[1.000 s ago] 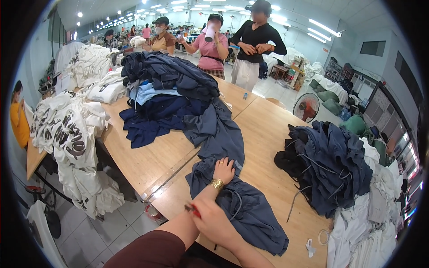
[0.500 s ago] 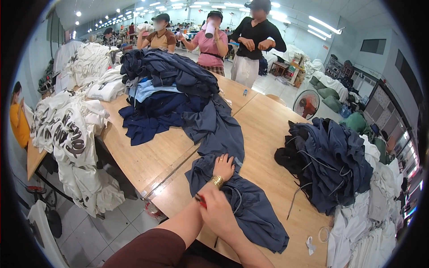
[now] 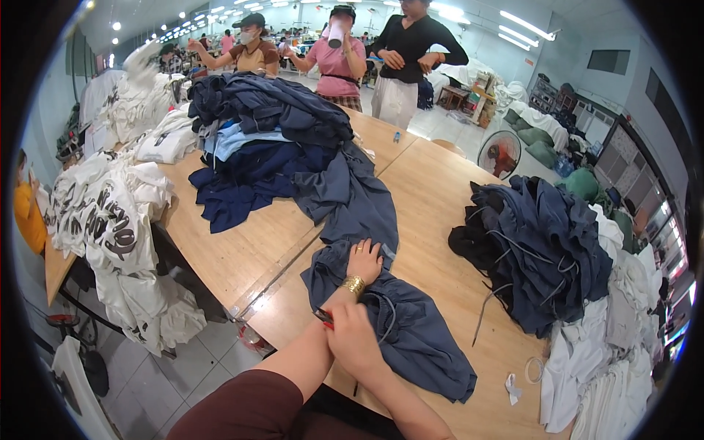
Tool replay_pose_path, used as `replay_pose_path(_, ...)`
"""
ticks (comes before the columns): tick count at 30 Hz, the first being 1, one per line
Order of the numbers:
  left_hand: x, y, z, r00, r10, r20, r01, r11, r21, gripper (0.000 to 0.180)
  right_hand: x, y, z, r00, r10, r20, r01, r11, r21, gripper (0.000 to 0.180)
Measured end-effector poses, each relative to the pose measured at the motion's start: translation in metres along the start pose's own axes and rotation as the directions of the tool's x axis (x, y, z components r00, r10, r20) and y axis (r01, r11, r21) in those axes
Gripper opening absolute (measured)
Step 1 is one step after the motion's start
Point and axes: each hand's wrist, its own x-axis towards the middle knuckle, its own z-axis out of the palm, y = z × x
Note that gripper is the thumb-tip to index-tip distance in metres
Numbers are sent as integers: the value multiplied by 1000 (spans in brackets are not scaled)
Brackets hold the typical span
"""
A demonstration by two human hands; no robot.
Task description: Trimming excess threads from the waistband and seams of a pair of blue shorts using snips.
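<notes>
My left hand point(image 3: 364, 262) lies with fingers spread on a dark grey-blue drawstring garment point(image 3: 425, 341), pressing it to the wooden table. A gold bracelet circles that wrist. Crossing over the left forearm, my right hand point(image 3: 354, 336) is closed around a small red-and-black tool point(image 3: 323, 317); most of it is hidden in the fist. A grey cord loops from the garment's waist beside the right hand. Beyond the left hand, another length of grey cloth point(image 3: 359, 194) trails down from a tall heap of dark garments point(image 3: 268, 110).
On the right sits a pile of dark drawstring garments point(image 3: 539, 257), beside white cloth point(image 3: 587, 367). White printed garments point(image 3: 110, 227) hang off the left table edge. Three people stand across the table point(image 3: 433, 198). A fan point(image 3: 500, 154) stands behind it. A paper scrap point(image 3: 512, 389) lies near right.
My right hand has shifted slightly up, still holding the tool; the left stays on the garment. Across the table, one person's arm now stretches left, with white cloth blurred in the air near the white pile.
</notes>
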Motion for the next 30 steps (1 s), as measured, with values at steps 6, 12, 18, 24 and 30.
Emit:
replay_pose_path(6, -2, -3, -1, 1000, -10, 23, 9, 1000, 25, 44, -6, -27, -25, 996, 0, 88, -13, 988, 152, 23)
replay_pose_path(12, 1, -1, -1, 1000, 0, 1, 0, 1000, 18, 43, 1, 1, 1, 999, 3, 44, -6, 997, 79, 26)
replay_pose_path(18, -2, -3, -3, 999, -20, 35, 19, 999, 28, 43, -4, -36, -33, 985, -37, 171, 9, 987, 163, 26)
replay_pose_path(24, 3, 2, -3, 1000, -7, 20, 7, 1000, 7, 44, 1, -3, 1, 1000, -26, -5, 26, 999, -18, 21)
replay_pose_path(30, -2, -3, 0, 1000, -3, -2, 3, 1000, 11, 43, -4, -32, -20, 991, 5, 133, -22, 992, 126, 25)
